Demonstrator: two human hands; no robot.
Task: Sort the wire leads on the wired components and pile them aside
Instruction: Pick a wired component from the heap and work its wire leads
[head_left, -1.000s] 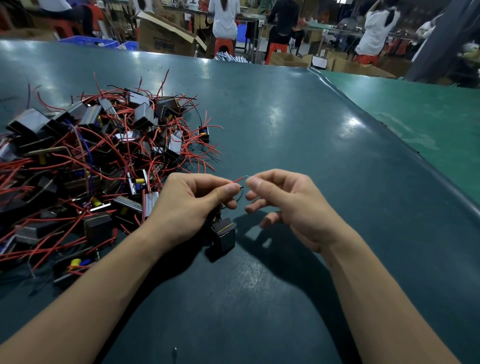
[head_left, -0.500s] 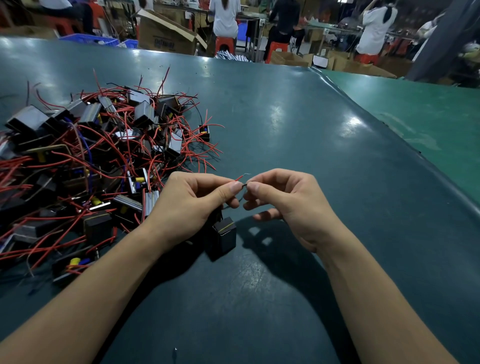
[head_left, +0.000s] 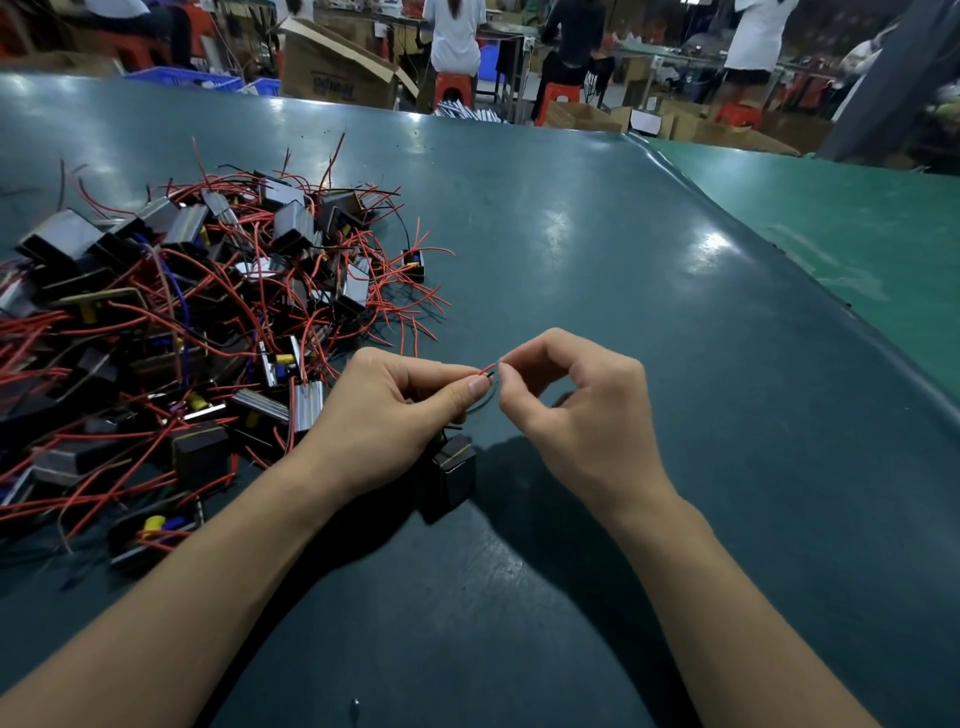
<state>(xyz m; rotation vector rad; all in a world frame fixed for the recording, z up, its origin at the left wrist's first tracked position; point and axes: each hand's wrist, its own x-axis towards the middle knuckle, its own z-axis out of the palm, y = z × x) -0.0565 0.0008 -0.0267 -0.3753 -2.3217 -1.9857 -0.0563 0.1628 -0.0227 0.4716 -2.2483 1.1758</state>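
A black boxy component (head_left: 453, 475) hangs just below my hands, its lower end near the dark green table (head_left: 597, 270). Its thin red and black wire leads (head_left: 487, 372) run up between my hands. My left hand (head_left: 395, 421) pinches the leads between thumb and forefinger. My right hand (head_left: 582, 410) pinches the lead tips just to the right, its other fingers curled. A large tangled pile of like components with red leads (head_left: 197, 332) covers the table's left side.
The table's right edge (head_left: 810, 322) meets a lighter green surface (head_left: 883, 234). Beyond the far edge stand cardboard boxes (head_left: 337, 67), orange stools and several people at benches. A small speck (head_left: 355, 705) lies near the front edge.
My right hand's lower fingers have curled in tighter and its fingertips have closed up against my left thumb on the leads. The component has hardly moved.
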